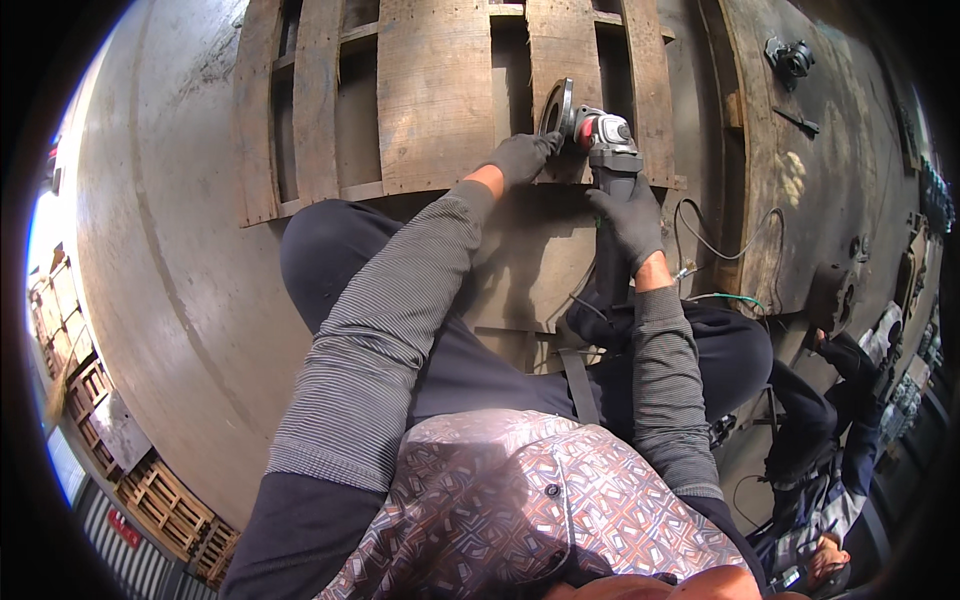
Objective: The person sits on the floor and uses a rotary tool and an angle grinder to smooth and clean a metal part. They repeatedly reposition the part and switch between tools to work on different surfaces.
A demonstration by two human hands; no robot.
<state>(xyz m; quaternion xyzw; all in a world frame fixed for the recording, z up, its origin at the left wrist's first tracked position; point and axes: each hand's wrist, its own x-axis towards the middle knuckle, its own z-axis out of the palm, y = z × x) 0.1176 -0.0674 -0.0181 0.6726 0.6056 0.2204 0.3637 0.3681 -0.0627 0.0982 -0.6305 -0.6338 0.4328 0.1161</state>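
Observation:
My right hand [632, 222], in a dark glove, wraps round the dark body of an angle grinder [614, 162]. The grinder's silver-and-red head points away from me, above the near edge of a wooden pallet [435, 110]. A round dark disc [560, 108] stands on edge at the left of the head. My left hand [522, 158], gloved too, has its fingers closed at the disc's near lower edge. The fingertips are partly hidden, so the exact grip is hard to see.
A thin cable [735, 255] loops on the floor to the right. Beside it, a wooden platform [800, 190] bears a dark metal part [791, 60] and a small dark tool [796, 121]. Another person [820, 460] sits at the lower right. Stacked pallets [170, 505] stand at lower left.

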